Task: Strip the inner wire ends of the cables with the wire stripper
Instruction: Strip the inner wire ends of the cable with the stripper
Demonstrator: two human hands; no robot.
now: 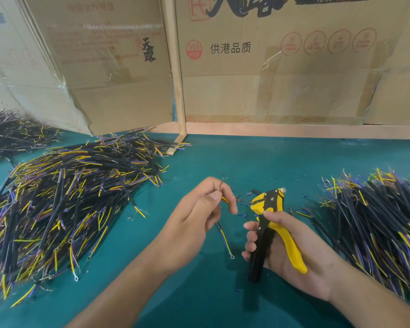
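My left hand (pixel 199 209) grips a short black cable (pixel 224 237) above the green table. Its yellow and blue inner wires stick out past my fingertips at the top, and its lower end hangs down with a ring terminal. My right hand (pixel 282 247) holds the yellow and black wire stripper (pixel 270 223) upright, fingers curled round its handles. The stripper's jaws point up and left, a short gap from the cable's upper wire ends, and hold nothing.
A big heap of black cables (pixel 64 197) with yellow and blue wires covers the table's left side. Another heap (pixel 376 221) lies at the right. Small insulation scraps (pixel 243 204) litter the green mat (pixel 270 166). Cardboard boxes (pixel 270 67) and a wooden frame (pixel 178 91) stand behind.
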